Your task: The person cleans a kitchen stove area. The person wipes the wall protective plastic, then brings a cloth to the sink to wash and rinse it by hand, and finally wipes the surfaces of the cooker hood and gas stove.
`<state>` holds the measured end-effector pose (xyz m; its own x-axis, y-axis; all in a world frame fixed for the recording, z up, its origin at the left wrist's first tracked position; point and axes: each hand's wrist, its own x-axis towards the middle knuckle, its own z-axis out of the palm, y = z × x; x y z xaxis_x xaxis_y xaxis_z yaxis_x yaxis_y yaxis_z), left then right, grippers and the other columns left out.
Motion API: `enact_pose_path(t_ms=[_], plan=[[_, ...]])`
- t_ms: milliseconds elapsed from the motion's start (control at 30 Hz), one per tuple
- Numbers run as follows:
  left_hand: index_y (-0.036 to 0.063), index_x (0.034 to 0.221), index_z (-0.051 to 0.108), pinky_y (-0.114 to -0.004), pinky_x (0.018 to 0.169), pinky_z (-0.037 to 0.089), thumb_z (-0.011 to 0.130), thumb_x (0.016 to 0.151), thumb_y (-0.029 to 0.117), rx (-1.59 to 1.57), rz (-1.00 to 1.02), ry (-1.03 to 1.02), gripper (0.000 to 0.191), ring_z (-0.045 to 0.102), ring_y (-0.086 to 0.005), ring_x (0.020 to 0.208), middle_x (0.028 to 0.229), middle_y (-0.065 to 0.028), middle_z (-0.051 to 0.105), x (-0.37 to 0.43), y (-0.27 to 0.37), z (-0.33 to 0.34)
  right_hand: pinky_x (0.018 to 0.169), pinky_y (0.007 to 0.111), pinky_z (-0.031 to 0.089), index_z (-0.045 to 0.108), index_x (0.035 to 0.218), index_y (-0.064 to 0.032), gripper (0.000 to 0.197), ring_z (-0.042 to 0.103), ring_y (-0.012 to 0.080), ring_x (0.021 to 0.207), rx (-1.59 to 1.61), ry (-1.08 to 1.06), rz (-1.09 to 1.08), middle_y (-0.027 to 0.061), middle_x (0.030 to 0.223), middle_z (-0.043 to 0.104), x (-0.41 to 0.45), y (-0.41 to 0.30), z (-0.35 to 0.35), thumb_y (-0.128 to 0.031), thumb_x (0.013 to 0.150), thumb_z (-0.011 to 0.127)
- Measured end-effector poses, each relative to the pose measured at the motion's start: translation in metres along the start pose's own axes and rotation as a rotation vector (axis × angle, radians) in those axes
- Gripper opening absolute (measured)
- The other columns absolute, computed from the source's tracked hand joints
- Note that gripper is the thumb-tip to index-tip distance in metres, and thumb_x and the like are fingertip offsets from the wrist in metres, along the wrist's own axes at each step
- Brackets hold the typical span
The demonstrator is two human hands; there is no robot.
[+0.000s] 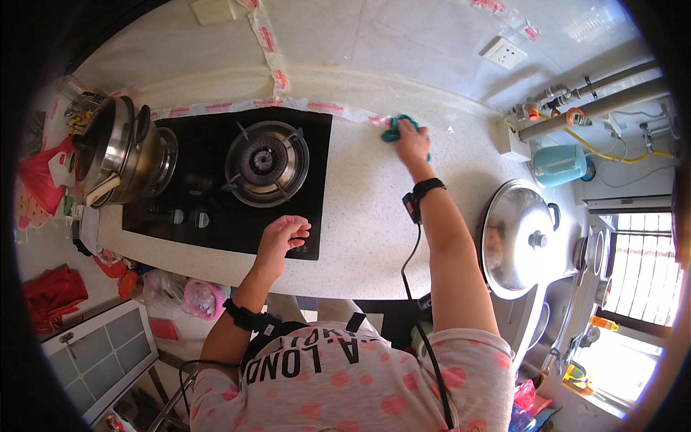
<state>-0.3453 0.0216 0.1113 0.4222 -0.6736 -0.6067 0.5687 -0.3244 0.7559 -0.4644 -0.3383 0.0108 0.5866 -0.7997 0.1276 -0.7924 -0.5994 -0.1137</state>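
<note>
My right hand presses a teal cloth onto the speckled white countertop, close to the taped joint at the wall. Over the front right corner of the black glass gas hob hangs my left hand, its fingers loosely curled with nothing visible in them. The bare burner lies just beyond that hand. On the hob's other burner stands a steel pot with a lid.
A wide pan with a domed steel lid sits on the counter at right, near the sink. Behind it are a light blue container and wall pipes. A black cable runs from my right wrist. Bags lie below the counter's left front.
</note>
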Motion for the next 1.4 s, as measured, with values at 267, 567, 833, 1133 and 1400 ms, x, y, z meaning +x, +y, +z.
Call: enact_pose_path(t_ms=[267, 567, 833, 1133, 1400], plan=[[0.0084, 0.094, 0.063, -0.025, 0.074, 0.046, 0.054, 0.089, 0.018, -0.010, 0.006, 0.016, 0.015, 0.059, -0.0108, 0.083, 0.093, -0.0030, 0.066, -0.008, 0.004, -0.001, 0.087, 0.043, 0.045, 0.056, 0.121, -0.0195, 0.040, 0.047, 0.0323, 0.108, 0.140, -0.160, -0.236, -0.0038, 0.132, 0.050, -0.072, -0.019, -0.025, -0.010, 0.082, 0.049], [0.0081, 0.098, 0.061, -0.026, 0.076, 0.047, 0.051, 0.091, 0.018, 0.019, -0.007, 0.013, 0.015, 0.060, -0.0123, 0.084, 0.095, -0.0043, 0.065, -0.004, -0.002, 0.002, 0.085, 0.048, 0.044, 0.055, 0.120, -0.0140, 0.041, 0.046, 0.0333, 0.107, 0.040, -0.076, -0.179, -0.0001, 0.127, 0.051, -0.058, -0.047, -0.007, -0.006, 0.080, 0.049], [0.0104, 0.108, 0.056, -0.033, 0.080, 0.047, 0.055, 0.089, 0.019, -0.252, -0.047, -0.147, 0.021, 0.058, -0.0164, 0.091, 0.100, -0.0034, 0.061, 0.101, 0.040, 0.047, 0.087, 0.041, 0.042, 0.050, 0.131, -0.0161, 0.052, 0.043, 0.0303, 0.109, 0.089, -0.144, -0.394, -0.0025, 0.137, 0.044, -0.088, -0.057, -0.025, -0.005, 0.079, 0.052], [0.0111, 0.122, 0.051, -0.038, 0.091, 0.041, 0.056, 0.086, 0.021, -0.308, -0.062, 0.042, 0.038, 0.045, -0.0230, 0.105, 0.120, -0.0111, 0.049, 0.229, 0.061, 0.094, 0.083, 0.039, 0.045, 0.050, 0.130, -0.0162, 0.055, 0.043, 0.0300, 0.109, 0.110, -0.259, -0.420, -0.0033, 0.137, 0.042, -0.084, -0.061, -0.034, -0.004, 0.077, 0.057], [0.0009, 0.123, 0.047, -0.041, 0.097, 0.038, 0.052, 0.087, 0.025, -0.410, 0.100, -0.077, 0.044, 0.048, -0.0237, 0.116, 0.128, -0.0112, 0.051, 0.223, 0.136, 0.097, 0.085, 0.040, 0.045, 0.051, 0.127, -0.0095, 0.056, 0.044, 0.0315, 0.106, 0.147, -0.243, -0.408, 0.0010, 0.131, 0.045, -0.075, -0.068, -0.036, 0.000, 0.073, 0.059]])
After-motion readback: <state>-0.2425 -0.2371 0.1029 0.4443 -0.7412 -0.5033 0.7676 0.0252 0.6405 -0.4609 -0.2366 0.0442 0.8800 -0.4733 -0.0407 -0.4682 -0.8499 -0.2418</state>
